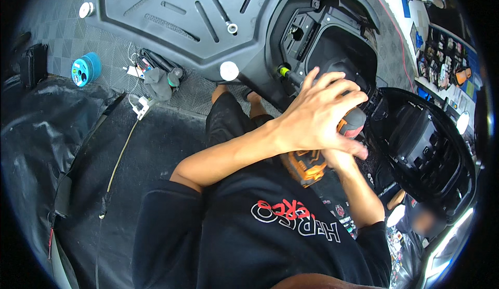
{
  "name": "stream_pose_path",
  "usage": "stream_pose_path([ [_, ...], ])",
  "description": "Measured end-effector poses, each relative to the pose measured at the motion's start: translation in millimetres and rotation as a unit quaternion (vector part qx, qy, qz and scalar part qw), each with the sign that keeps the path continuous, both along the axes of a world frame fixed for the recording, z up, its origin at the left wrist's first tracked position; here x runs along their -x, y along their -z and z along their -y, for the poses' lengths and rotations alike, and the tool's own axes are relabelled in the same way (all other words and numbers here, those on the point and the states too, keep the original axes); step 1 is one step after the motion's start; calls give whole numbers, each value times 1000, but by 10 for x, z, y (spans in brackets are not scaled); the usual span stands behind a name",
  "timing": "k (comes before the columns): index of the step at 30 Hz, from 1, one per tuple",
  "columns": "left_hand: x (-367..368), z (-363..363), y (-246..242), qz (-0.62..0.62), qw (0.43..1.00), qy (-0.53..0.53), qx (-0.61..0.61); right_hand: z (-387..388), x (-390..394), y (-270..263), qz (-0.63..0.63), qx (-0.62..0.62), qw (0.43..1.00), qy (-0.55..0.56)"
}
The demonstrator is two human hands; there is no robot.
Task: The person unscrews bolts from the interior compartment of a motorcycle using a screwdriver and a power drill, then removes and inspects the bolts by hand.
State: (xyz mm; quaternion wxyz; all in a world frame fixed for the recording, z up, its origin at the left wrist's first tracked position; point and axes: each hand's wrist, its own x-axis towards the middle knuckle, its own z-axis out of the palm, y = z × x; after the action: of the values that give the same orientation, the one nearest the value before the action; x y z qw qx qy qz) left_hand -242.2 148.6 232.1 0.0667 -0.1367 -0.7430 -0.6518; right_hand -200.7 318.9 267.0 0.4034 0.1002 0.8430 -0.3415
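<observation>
My right hand (pixel 336 157) is around the grip of an orange and black cordless drill (pixel 308 168), largely hidden behind my left wrist. Cupped over the drill's rear housing, my left hand (pixel 321 108) has its fingers curled across the body and its thumb stretched along the near side. A shaft with a yellow-green band (pixel 284 71) points from the drill into an open black plastic compartment (pixel 339 47). Its tip meets the compartment's left inner edge, though the exact contact is hidden. Left of the compartment spreads a slotted black plastic panel (pixel 171 28) with metal bolts and washers.
A hinged black lid (pixel 421 145) stands open at right. Another person (pixel 413 215) is beyond it. On the tiled floor are a turquoise cylindrical container (pixel 85 69), a grey cloth (pixel 158 84) and a white plug socket (pixel 143 106) with a cable. Shelving (pixel 440 55) stands at far right.
</observation>
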Motion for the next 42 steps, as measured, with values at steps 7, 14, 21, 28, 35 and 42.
stream_pose_path([
  [7, 67, -215, 85, -57, 993, -91, -45, -550, 400, 15, 27, 97, 991, -91],
  [14, 102, -291, 161, -63, 989, -113, -72, -230, 387, -93, 34, 126, 988, -82],
  [21, 113, -311, 191, -44, 990, -85, -101, 9, 668, -175, 38, 181, 981, -55],
  [28, 122, -332, 171, -35, 991, -102, -84, -1, 717, -118, 23, 197, 980, -15],
  [35, 100, -374, 198, -44, 989, -126, -65, -143, 664, 51, -75, 162, 976, -121],
  [42, 173, 49, 268, 89, 995, -9, 55, -37, 683, -67, -52, 185, 981, -24],
])
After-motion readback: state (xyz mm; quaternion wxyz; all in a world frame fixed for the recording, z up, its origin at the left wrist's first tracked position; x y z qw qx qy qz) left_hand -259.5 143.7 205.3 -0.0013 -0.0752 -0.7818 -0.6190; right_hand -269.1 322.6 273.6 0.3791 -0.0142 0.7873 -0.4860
